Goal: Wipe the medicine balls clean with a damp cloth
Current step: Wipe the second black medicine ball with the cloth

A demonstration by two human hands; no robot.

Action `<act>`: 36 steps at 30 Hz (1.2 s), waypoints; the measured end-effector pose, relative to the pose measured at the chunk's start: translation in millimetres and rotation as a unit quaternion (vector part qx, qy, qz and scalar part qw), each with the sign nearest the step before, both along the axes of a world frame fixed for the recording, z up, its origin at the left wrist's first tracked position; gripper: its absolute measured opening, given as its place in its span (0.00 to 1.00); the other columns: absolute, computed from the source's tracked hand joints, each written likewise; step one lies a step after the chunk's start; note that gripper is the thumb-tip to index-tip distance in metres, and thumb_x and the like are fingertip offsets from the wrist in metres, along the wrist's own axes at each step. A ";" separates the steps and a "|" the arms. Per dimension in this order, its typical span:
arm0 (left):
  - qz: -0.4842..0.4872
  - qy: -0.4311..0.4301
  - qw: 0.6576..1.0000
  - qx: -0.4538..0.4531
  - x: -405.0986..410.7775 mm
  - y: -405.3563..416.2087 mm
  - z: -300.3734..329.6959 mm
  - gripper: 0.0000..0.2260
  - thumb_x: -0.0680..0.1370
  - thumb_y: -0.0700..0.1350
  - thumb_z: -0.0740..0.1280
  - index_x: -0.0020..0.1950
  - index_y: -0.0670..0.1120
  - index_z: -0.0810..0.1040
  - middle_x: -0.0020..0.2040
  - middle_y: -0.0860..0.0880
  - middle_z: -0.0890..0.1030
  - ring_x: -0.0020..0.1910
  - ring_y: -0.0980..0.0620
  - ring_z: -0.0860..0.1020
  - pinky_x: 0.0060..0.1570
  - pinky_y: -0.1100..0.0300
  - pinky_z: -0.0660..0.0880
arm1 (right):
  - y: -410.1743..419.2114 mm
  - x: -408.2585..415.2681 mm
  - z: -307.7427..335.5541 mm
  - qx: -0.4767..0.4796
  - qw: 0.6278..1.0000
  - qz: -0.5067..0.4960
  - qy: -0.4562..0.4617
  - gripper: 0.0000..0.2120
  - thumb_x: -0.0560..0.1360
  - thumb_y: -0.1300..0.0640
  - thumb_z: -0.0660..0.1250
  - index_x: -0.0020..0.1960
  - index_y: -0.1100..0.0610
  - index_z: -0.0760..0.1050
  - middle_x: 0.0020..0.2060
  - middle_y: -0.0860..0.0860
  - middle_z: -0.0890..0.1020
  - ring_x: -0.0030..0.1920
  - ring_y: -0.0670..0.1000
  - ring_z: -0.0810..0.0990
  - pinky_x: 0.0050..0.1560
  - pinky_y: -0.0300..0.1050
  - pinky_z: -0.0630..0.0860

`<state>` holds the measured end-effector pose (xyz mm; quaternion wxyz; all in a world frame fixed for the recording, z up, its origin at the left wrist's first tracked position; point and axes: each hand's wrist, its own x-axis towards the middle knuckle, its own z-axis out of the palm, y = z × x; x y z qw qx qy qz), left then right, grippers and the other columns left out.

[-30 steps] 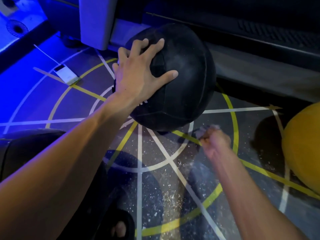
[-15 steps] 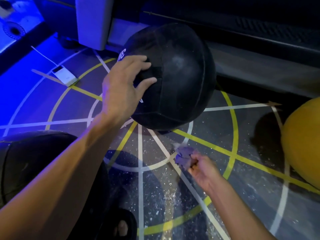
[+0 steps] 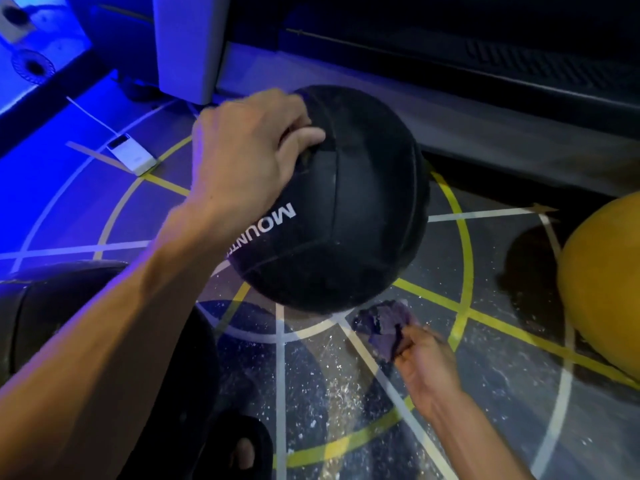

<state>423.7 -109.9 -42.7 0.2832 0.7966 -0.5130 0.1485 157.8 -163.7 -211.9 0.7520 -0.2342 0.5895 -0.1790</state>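
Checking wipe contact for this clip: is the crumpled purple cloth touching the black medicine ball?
Apart. The head view shows floor between the crumpled purple cloth, gripped in the right hand, and the black medicine ball.

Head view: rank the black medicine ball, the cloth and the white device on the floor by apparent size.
1. black medicine ball, largest by far.
2. cloth, bunched in the right hand.
3. white device; it lies farther away, so its rank against the cloth is unsure.

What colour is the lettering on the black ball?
White lettering on the black ball, head view.
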 end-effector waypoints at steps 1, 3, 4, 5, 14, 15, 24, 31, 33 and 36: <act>0.027 -0.002 1.000 0.014 4.3 -10.8 3.0 0.15 0.80 0.60 0.66 0.47 0.49 0.82 0.43 0.52 0.83 0.46 0.47 0.80 0.50 0.45 0.75 | 2.1 0.7 2.6 -0.009 1.000 0.004 0.000 0.08 0.83 0.70 0.59 0.54 0.69 0.77 0.45 0.62 0.86 0.40 0.50 0.83 0.53 0.49 0.83; 0.060 0.032 0.997 0.037 24.3 -36.3 2.0 0.15 0.79 0.60 0.67 0.48 0.50 0.83 0.44 0.52 0.84 0.48 0.48 0.81 0.52 0.50 0.74 | 5.6 2.4 5.7 -0.017 1.000 -0.004 -0.007 0.11 0.83 0.71 0.58 0.48 0.64 0.77 0.33 0.51 0.85 0.32 0.45 0.83 0.39 0.39 0.83; 0.053 0.067 0.995 0.041 35.1 -44.6 2.8 0.14 0.79 0.59 0.67 0.51 0.51 0.84 0.46 0.52 0.85 0.50 0.49 0.82 0.53 0.53 0.74 | 6.6 2.6 6.9 -0.014 1.000 -0.007 -0.018 0.10 0.82 0.71 0.58 0.51 0.64 0.78 0.36 0.52 0.86 0.34 0.46 0.85 0.41 0.40 0.84; 0.026 0.116 0.992 0.046 45.0 -50.5 6.4 0.13 0.79 0.57 0.68 0.56 0.51 0.85 0.50 0.53 0.85 0.53 0.51 0.82 0.57 0.56 0.75 | 6.7 2.4 7.9 -0.012 1.000 -0.005 -0.026 0.10 0.82 0.71 0.59 0.54 0.64 0.79 0.39 0.54 0.87 0.38 0.48 0.86 0.46 0.44 0.85; -0.001 0.231 0.965 0.127 90.0 -4.2 -32.6 0.29 0.77 0.67 0.67 0.78 0.63 0.68 0.80 0.59 0.65 0.78 0.65 0.61 0.80 0.58 0.55 | -39.0 17.3 39.2 -0.290 0.957 0.015 0.026 0.12 0.84 0.63 0.62 0.55 0.53 0.83 0.43 0.43 0.85 0.42 0.39 0.82 0.47 0.35 0.77; 0.001 0.234 0.964 0.129 91.8 -3.4 -32.0 0.27 0.79 0.64 0.67 0.78 0.64 0.68 0.80 0.60 0.64 0.78 0.65 0.61 0.80 0.57 0.56 | -49.0 26.4 52.5 -0.344 0.938 0.028 0.019 0.14 0.84 0.62 0.61 0.59 0.50 0.82 0.50 0.43 0.85 0.49 0.39 0.82 0.50 0.32 0.76; -0.039 0.232 0.967 0.098 73.0 -24.0 -43.1 0.26 0.77 0.68 0.58 0.75 0.69 0.67 0.80 0.61 0.63 0.81 0.54 0.59 0.80 0.46 0.56 | 4.0 111.6 38.9 -0.623 0.707 0.303 -0.140 0.23 0.87 0.54 0.52 0.77 0.65 0.65 0.80 0.53 0.60 0.81 0.47 0.54 0.80 0.47 0.56; -0.029 0.226 0.967 0.112 75.8 -33.2 -39.8 0.25 0.75 0.71 0.55 0.73 0.75 0.64 0.79 0.67 0.62 0.81 0.52 0.60 0.78 0.41 0.58 | 4.7 13.3 -42.9 -0.197 0.893 0.369 0.168 0.14 0.84 0.62 0.58 0.49 0.59 0.82 0.41 0.54 0.86 0.42 0.53 0.86 0.47 0.52 0.84; -0.040 0.228 0.966 0.116 74.0 -34.8 -37.1 0.23 0.76 0.71 0.56 0.72 0.76 0.64 0.78 0.68 0.62 0.80 0.52 0.61 0.77 0.39 0.59 | -20.3 11.0 -11.5 -0.183 0.917 0.325 0.144 0.15 0.85 0.59 0.60 0.47 0.58 0.83 0.39 0.54 0.87 0.40 0.54 0.86 0.43 0.47 0.84; -0.086 0.248 0.961 0.092 73.9 -29.7 -33.3 0.23 0.78 0.63 0.63 0.74 0.70 0.69 0.78 0.64 0.66 0.78 0.55 0.65 0.77 0.44 0.62 | -50.6 13.4 45.7 -0.320 0.910 0.225 0.136 0.14 0.83 0.60 0.63 0.43 0.55 0.83 0.35 0.50 0.85 0.39 0.54 0.83 0.47 0.52 0.80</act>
